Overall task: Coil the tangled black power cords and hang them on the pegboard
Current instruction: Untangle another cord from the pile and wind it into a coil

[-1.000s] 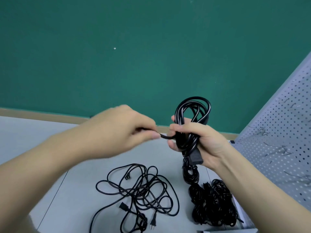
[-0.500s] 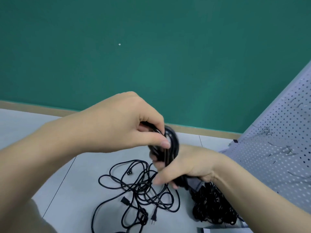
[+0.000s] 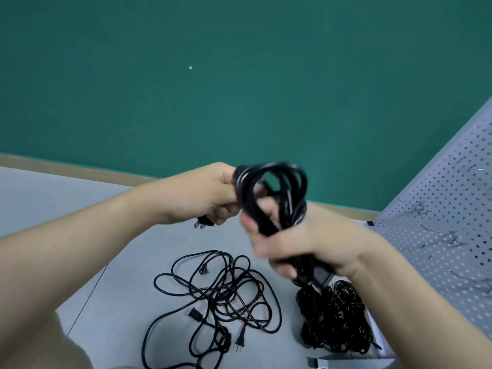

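The right hand (image 3: 306, 246) has a closed grip round the middle of a coiled black cord (image 3: 269, 187), loops rising above it. The left hand (image 3: 205, 198), touching the coil's left side, pinches the plug end (image 3: 203, 222). Below the grip, tangled cords (image 3: 218, 296) lie on the tabletop (image 3: 80, 209), a bundled pile (image 3: 335, 320) just under the right wrist; the pegboard (image 3: 447, 235) stands to the right.

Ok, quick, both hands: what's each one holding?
Left hand: gripping the coiled cord near its plug end.
Right hand: gripping the same coil's middle.
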